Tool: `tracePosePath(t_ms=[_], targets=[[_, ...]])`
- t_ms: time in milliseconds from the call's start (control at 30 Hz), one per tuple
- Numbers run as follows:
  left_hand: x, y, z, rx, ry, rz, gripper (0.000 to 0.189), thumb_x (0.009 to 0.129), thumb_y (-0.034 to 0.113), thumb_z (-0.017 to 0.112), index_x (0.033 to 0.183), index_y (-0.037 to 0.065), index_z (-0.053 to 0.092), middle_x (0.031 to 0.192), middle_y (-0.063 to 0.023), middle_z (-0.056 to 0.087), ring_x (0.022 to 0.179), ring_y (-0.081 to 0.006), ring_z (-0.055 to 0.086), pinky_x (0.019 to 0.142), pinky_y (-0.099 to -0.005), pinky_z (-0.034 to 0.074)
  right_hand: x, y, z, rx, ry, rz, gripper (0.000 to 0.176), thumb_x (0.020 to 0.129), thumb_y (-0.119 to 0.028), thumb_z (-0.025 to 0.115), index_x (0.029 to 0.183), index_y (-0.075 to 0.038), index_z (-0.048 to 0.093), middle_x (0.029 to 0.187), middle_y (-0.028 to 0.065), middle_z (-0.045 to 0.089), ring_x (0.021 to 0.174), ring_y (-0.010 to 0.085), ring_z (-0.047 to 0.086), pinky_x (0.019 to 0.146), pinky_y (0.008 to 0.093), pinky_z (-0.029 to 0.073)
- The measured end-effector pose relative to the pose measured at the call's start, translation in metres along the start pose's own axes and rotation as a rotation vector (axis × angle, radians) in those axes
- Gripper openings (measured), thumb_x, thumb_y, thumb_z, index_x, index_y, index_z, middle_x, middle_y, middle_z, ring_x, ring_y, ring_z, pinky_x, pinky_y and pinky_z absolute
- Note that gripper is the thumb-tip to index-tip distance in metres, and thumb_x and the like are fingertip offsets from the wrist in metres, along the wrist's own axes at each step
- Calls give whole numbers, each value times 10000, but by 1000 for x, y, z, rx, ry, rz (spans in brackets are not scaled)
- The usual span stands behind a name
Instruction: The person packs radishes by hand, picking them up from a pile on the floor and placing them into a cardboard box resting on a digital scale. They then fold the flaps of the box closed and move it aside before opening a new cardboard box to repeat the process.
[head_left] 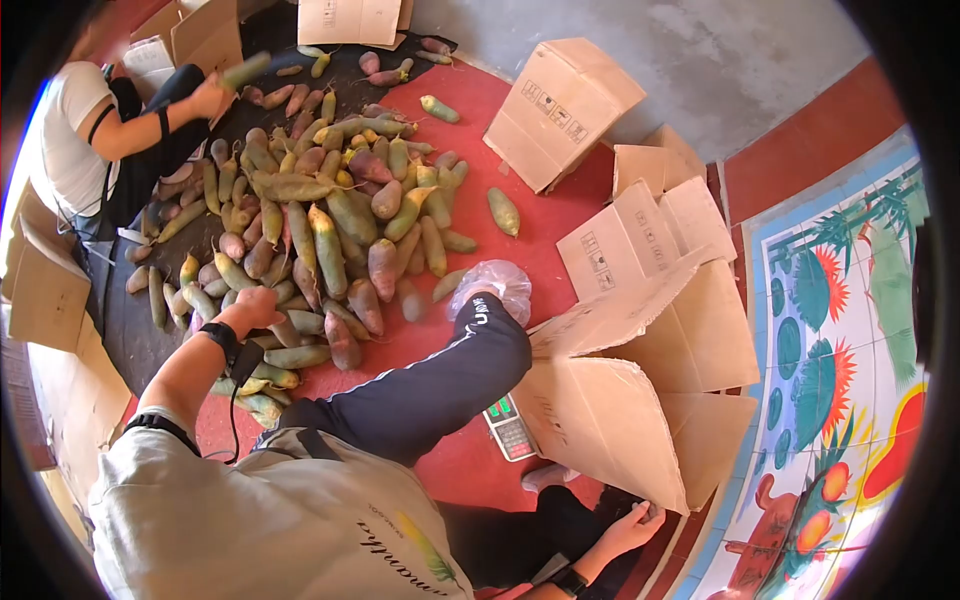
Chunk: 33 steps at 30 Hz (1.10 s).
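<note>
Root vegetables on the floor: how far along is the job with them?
Looks done: the large carton stands open, a lit scale showing at its side. In hand: the left hand is at the vegetable pile, the right hand at the carton's edge; a co-worker holds one vegetable. Left, probably: that big loose pile. The carton's contents are hidden.

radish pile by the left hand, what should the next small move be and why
Probably lift a single piece from the radish pile with the left hand: that hand is down at the pile, while the right hand is at the edge of the open cardboard box.
</note>
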<state>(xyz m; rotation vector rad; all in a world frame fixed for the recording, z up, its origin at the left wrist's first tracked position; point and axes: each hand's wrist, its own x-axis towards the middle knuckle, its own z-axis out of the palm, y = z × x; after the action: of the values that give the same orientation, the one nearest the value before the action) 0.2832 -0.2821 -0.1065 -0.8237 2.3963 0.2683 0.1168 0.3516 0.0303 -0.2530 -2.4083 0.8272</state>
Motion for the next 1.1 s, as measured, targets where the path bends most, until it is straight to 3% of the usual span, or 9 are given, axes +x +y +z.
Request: tracePosePath(t_ms=[100, 200, 267, 500, 567, 700, 833, 900, 1100], targets=[[-2, 25, -29, -90, 141, 118, 486, 758, 448, 611, 976, 15, 588, 936, -176, 623, 918, -354, 583, 783, -438, 460, 1, 8, 3, 66, 38, -44, 244, 880, -67, 482, 1092, 53, 504, 947, 150, 577, 777, 212, 575, 698, 292, 473], [-10, 61, -70, -169, 292, 209, 475, 765, 447, 599, 972, 19, 585, 924, -179, 624, 916, -331, 589, 781, -418, 461, -1, 15, 1, 104, 12, -29, 267, 872, -46, 469, 1115, 65, 485, 994, 164, 570, 875, 239, 581, 785, 319, 465], [-20, 85, -95, -323, 581, 353, 409, 815, 381, 586, 959, 0, 554, 829, -175, 613, 812, -287, 613, 697, -389, 476, -2, 20, 3, 107, 34, -62, 261, 878, -52, 469, 1115, 59, 484, 979, 161, 576, 850, 223, 583, 751, 307, 480], [-81, 202, -194, -1182, 570, 669, 287, 883, 269, 559, 947, -6, 508, 757, -74, 554, 666, -92, 542, 550, -245, 443, -6, 11, 2, 119, 78, -122, 249, 878, -53, 480, 1104, 50, 496, 975, 148, 577, 792, 188, 572, 693, 286, 477], [-89, 235, -208, -1354, 483, 907, 318, 907, 267, 522, 1078, 0, 494, 824, -16, 551, 655, -73, 521, 581, -222, 440, -8, 5, 1, 164, 64, -65, 254, 878, -55, 483, 1109, 50, 495, 970, 148, 576, 800, 189, 571, 695, 287, 476], [-115, 299, -222, -1262, 436, 1056, 268, 886, 218, 554, 1050, 11, 504, 864, -35, 542, 693, -82, 518, 634, -240, 444, -9, 3, -2, 145, 62, -69, 258, 878, -59, 487, 1112, 49, 494, 959, 146, 574, 795, 189, 573, 691, 286, 478], [-128, 358, -209, -868, 892, 1251, 306, 806, 201, 621, 1021, 15, 510, 904, -126, 567, 834, -284, 565, 701, -364, 456, -10, 4, -2, 139, 71, -73, 264, 879, -68, 494, 1116, 49, 493, 940, 141, 573, 770, 185, 569, 676, 280, 474], [-133, 379, -204, -658, 938, 1278, 313, 781, 206, 633, 1012, 34, 509, 901, -135, 561, 853, -321, 549, 795, -395, 423, -10, 6, -4, 147, 74, -82, 266, 880, -70, 495, 1117, 49, 492, 935, 140, 574, 767, 184, 570, 673, 277, 474], [-129, 419, -170, -428, 939, 1407, 337, 773, 212, 634, 1047, 74, 495, 852, -101, 545, 850, -260, 555, 923, -421, 340, -10, 19, -6, 135, 48, -76, 268, 885, -74, 487, 1125, 47, 485, 938, 145, 569, 763, 187, 571, 678, 275, 480]])
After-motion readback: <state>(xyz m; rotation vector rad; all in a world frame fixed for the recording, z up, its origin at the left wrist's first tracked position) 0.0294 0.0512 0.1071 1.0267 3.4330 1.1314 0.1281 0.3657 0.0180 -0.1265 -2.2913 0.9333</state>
